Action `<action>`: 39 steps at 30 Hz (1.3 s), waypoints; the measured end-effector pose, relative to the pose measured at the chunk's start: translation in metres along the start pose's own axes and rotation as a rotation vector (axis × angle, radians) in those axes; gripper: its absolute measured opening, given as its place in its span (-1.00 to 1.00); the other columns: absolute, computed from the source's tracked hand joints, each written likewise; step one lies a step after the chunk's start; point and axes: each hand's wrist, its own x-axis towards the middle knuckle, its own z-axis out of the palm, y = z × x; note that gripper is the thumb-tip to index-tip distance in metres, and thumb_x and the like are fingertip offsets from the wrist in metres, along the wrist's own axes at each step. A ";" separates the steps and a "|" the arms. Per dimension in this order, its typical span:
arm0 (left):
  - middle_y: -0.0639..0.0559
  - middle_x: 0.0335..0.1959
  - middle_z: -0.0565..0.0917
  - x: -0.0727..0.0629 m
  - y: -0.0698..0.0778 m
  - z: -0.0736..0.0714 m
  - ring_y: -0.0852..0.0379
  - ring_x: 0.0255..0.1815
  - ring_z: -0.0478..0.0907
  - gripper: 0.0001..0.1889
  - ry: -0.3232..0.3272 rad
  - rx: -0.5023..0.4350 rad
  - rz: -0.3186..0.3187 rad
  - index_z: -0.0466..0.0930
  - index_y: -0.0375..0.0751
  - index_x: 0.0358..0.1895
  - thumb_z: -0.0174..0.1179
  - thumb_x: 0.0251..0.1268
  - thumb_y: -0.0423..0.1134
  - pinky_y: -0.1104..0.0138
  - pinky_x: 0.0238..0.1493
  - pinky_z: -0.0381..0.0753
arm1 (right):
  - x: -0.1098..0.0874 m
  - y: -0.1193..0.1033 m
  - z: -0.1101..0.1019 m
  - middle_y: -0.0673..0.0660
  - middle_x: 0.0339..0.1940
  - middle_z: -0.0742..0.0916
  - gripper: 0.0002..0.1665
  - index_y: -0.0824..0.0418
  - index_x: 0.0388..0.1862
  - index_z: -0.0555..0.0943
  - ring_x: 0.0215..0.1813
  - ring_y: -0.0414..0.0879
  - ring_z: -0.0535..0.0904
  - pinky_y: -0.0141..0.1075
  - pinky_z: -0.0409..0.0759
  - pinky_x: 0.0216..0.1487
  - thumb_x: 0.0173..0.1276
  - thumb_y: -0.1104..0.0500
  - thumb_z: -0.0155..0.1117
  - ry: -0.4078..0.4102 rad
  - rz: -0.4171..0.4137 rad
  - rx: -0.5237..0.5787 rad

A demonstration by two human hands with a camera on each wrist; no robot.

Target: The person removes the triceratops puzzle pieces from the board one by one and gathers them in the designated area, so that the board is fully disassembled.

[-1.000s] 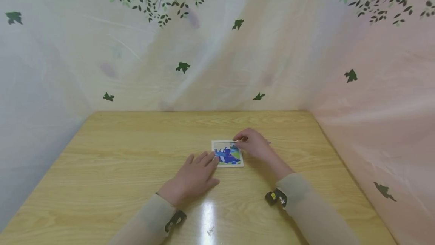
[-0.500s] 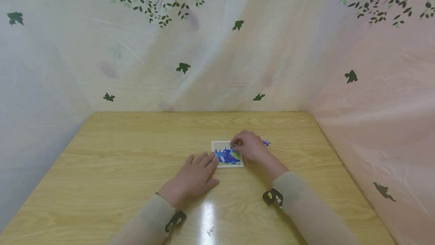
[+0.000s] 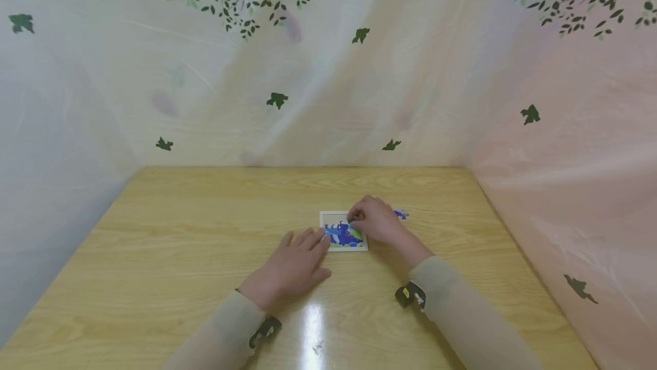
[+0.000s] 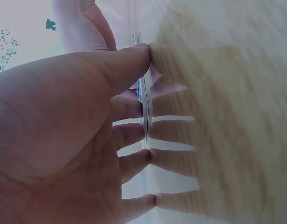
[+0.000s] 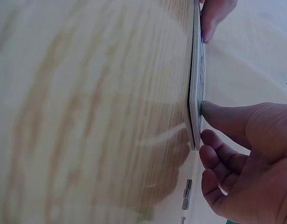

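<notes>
A small jigsaw puzzle in a white frame tray (image 3: 354, 249) lies flat on the table, with a blue dinosaur picture (image 3: 340, 235) across its lower part and a bare pale strip along the top. My left hand (image 3: 292, 267) rests palm down at the tray's left side, fingers spread; in the left wrist view some fingertips touch the tray's edge, others the table. Over the tray's upper right corner, my right hand (image 3: 378, 220) pinches a small puzzle piece (image 3: 351, 220), mostly hidden by the fingers. The right wrist view shows its thumb (image 5: 218, 113) right at the tray's surface.
Loose blue-purple puzzle pieces (image 3: 401, 214) lie on the table just beyond my right hand; in the right wrist view they show as thin edges (image 5: 187, 192). A light wooden table (image 3: 179, 233) spreads all around, with a leaf-patterned cloth (image 3: 318, 130) hanging behind it.
My right hand has moved slightly left and toward me over the tray with the puzzle piece, uncovering more of the loose pieces behind it. The left hand stays put.
</notes>
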 end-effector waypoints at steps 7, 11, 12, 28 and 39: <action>-0.17 0.81 0.12 0.001 0.000 -0.001 -0.26 0.79 0.06 -0.23 0.001 0.012 0.005 0.20 -0.20 0.77 0.02 0.78 0.21 -0.32 0.73 -0.02 | 0.000 -0.001 0.000 0.05 0.03 0.69 -0.86 0.04 -0.02 0.82 0.11 0.03 0.57 0.01 0.63 0.26 0.51 0.22 0.53 0.005 0.003 0.027; -0.16 0.81 0.12 0.001 -0.001 0.000 -0.25 0.80 0.06 -0.22 -0.004 0.015 0.003 0.20 -0.19 0.77 0.01 0.78 0.22 -0.31 0.74 -0.02 | 0.000 -0.003 0.001 0.04 0.02 0.69 -0.86 0.02 -0.07 0.80 0.13 0.04 0.58 0.02 0.63 0.28 0.49 0.24 0.54 0.004 0.000 0.043; -0.16 0.81 0.12 0.001 -0.001 0.001 -0.24 0.80 0.06 -0.22 -0.007 0.014 0.002 0.20 -0.18 0.78 0.01 0.78 0.22 -0.30 0.74 -0.02 | 0.000 -0.003 0.001 0.04 0.02 0.70 -0.86 0.01 -0.08 0.80 0.13 0.04 0.58 0.02 0.63 0.27 0.49 0.24 0.54 0.003 -0.003 0.040; -0.13 0.82 0.09 0.001 -0.002 0.001 -0.22 0.81 0.02 -0.22 -0.014 0.007 -0.009 0.18 -0.14 0.79 0.01 0.77 0.23 -0.29 0.75 -0.06 | -0.003 0.007 -0.001 0.07 0.18 0.76 -0.61 -0.03 0.38 0.73 0.21 0.04 0.67 0.06 0.69 0.31 0.67 0.21 0.35 0.024 -0.016 0.199; -0.15 0.82 0.08 0.000 -0.001 0.000 -0.25 0.81 0.01 -0.21 -0.015 -0.011 -0.005 0.16 -0.17 0.79 0.01 0.77 0.22 -0.29 0.75 -0.08 | -0.014 0.034 -0.028 0.11 -0.02 0.77 -0.80 0.13 0.17 0.66 0.00 0.05 0.65 -0.09 0.64 0.05 0.66 0.21 0.37 0.122 0.012 0.340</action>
